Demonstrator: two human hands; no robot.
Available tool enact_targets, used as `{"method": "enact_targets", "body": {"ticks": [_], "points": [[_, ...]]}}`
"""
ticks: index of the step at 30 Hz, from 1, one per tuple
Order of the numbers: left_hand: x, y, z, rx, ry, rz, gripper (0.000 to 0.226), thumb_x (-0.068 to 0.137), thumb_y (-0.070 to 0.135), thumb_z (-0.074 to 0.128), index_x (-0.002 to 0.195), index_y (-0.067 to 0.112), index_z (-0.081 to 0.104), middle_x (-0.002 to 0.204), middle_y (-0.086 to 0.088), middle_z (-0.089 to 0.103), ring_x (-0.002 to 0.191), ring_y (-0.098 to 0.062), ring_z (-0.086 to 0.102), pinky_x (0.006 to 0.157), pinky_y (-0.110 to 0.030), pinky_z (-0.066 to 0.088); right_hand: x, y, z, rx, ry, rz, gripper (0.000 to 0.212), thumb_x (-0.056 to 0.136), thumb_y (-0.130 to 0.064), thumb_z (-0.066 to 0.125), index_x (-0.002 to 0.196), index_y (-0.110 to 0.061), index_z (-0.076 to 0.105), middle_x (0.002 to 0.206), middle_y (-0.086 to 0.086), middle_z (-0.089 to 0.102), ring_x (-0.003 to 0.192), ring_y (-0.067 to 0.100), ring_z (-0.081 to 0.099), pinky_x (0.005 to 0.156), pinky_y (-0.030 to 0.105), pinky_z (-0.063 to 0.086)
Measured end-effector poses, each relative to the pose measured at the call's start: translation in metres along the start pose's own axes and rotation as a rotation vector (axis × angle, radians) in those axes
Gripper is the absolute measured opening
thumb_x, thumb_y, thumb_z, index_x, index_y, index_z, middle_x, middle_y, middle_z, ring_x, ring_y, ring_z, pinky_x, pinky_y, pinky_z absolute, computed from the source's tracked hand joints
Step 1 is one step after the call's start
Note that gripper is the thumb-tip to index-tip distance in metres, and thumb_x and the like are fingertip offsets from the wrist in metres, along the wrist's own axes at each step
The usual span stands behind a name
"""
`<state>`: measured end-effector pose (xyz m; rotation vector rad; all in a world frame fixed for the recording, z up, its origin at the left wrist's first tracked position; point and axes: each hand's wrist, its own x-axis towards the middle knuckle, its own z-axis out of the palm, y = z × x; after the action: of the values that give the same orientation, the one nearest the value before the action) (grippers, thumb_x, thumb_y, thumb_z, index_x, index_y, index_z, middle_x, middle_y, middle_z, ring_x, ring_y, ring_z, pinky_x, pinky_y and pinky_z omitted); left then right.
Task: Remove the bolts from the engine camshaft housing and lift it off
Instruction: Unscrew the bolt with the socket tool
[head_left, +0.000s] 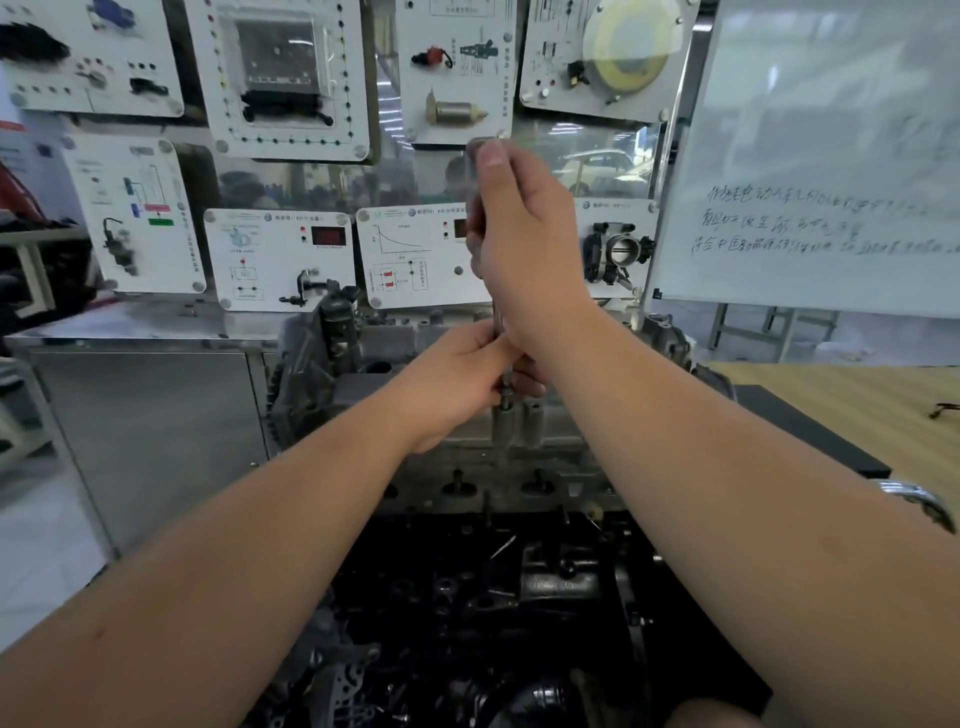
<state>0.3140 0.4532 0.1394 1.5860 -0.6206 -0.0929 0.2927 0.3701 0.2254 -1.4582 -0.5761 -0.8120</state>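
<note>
Head cam: right hand (524, 244) was wrapped tight round the handle of an upright driver tool (500, 317), thumb on its top end. Left hand (457, 379) pinched the shaft low down, fingers closed, just above a bolt (505, 402) on the camshaft housing (519, 441), centre frame atop the engine (467, 597). Training boards (280, 78) behind; whiteboard (831, 156) to the right.

Handwritten Chinese lines are seen on the whiteboard (810, 156) and small printed labels on the wall panels (280, 254), but no word or number can be read clearly.
</note>
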Motion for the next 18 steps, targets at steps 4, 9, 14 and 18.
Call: {"method": "enact_targets", "body": {"ticks": [4,9,14,18], "points": [[0.004,0.004,0.002,0.112,0.005,-0.018,0.035,0.103,0.039,0.056,0.115,0.008,0.066,0.104,-0.010,0.077,0.099,-0.025,0.074,0.104,-0.053,0.051,0.004,0.000,-0.010,0.096,0.037,0.008,0.016,0.106,-0.034,0.046,0.107,-0.019,0.050,0.065,-0.003,0.041,0.049,0.012,0.027,0.048,0.028,0.026],[0.003,0.002,-0.003,-0.118,0.002,-0.017,0.028,0.102,0.033,0.056,0.112,0.009,0.068,0.101,-0.018,0.075,0.093,-0.028,0.074,0.092,-0.045,0.058,0.012,-0.004,-0.017,0.285,-0.101,0.118,0.021,0.107,-0.025,0.045,0.095,-0.018,0.060,0.066,-0.002,0.055,0.048,0.010,0.041,0.044,0.024,0.035],[0.000,-0.005,-0.006,-0.209,-0.017,0.033,0.027,0.093,0.030,0.057,0.106,0.010,0.071,0.098,-0.017,0.076,0.091,-0.030,0.074,0.087,-0.041,0.059,0.018,0.001,-0.020,0.495,-0.223,0.283,0.032,0.109,-0.034,0.038,0.100,-0.017,0.063,0.059,-0.004,0.045,0.045,0.009,0.028,0.044,0.023,0.023],[-0.001,-0.009,-0.004,-0.132,0.024,0.063,0.030,0.093,0.029,0.059,0.109,0.005,0.069,0.095,-0.011,0.075,0.091,-0.027,0.073,0.089,-0.041,0.059,0.011,0.006,-0.022,0.352,-0.115,0.139,0.017,0.108,-0.034,0.041,0.102,-0.024,0.053,0.061,-0.001,0.053,0.041,0.009,0.032,0.040,0.020,0.027]]}}
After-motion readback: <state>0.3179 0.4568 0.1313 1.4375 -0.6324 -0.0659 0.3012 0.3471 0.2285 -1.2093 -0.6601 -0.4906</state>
